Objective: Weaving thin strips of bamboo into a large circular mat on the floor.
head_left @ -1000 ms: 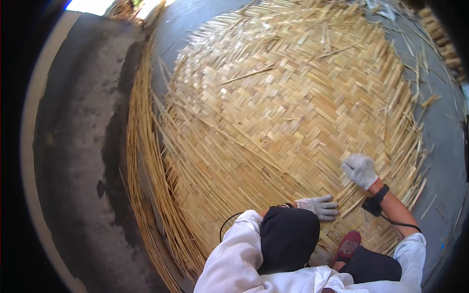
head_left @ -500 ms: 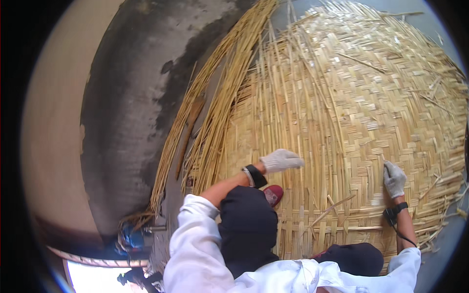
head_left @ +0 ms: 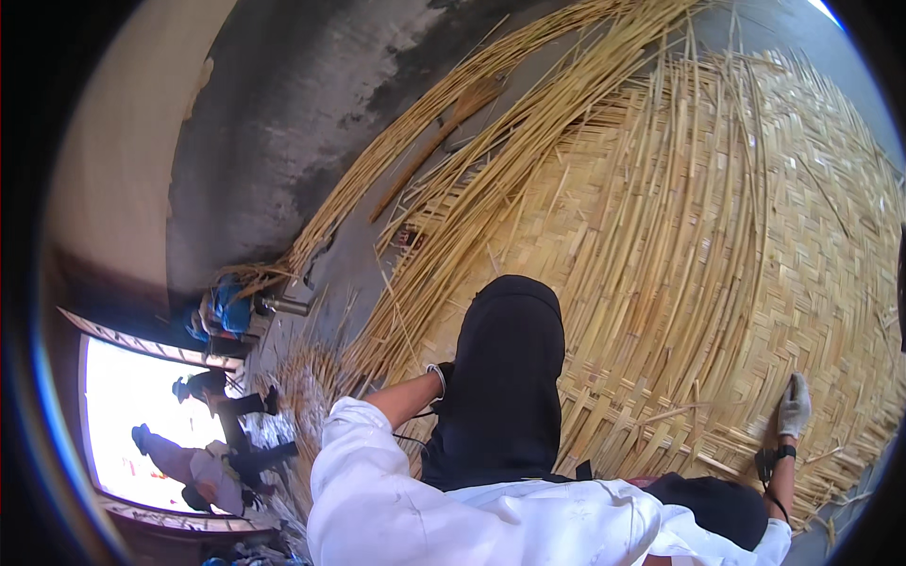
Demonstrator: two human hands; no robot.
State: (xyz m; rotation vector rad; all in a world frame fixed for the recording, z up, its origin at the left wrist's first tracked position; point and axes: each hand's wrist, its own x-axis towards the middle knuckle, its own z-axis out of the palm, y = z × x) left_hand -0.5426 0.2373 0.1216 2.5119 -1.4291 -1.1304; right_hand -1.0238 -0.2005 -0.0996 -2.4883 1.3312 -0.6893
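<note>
A large woven mat of split reeds (head_left: 830,292) spreads under me and to my right. My right hand (head_left: 795,407), in a pale glove, rests on the mat's weave near its right side, fingers stretched out and holding nothing I can see. My left arm reaches down beside my dark-trousered knee (head_left: 510,368). Only the wrist with its band (head_left: 438,375) shows there; the knee hides the left hand's fingers. Long loose reed strips (head_left: 651,264) lie lengthwise across the mat's middle.
Reed bundles (head_left: 557,113) run along the mat's left side, with a long-handled brown tool (head_left: 429,151) between them. Farther left are a metal cylinder (head_left: 286,306), a blue item (head_left: 229,307) and scattered straw (head_left: 302,387). Two people (head_left: 193,462) are by the bright doorway.
My left hand has gone from above the reeds down behind my knee. The view has swung left, bringing more of the doorway in. My right hand stays on the mat, fingers now straighter.
</note>
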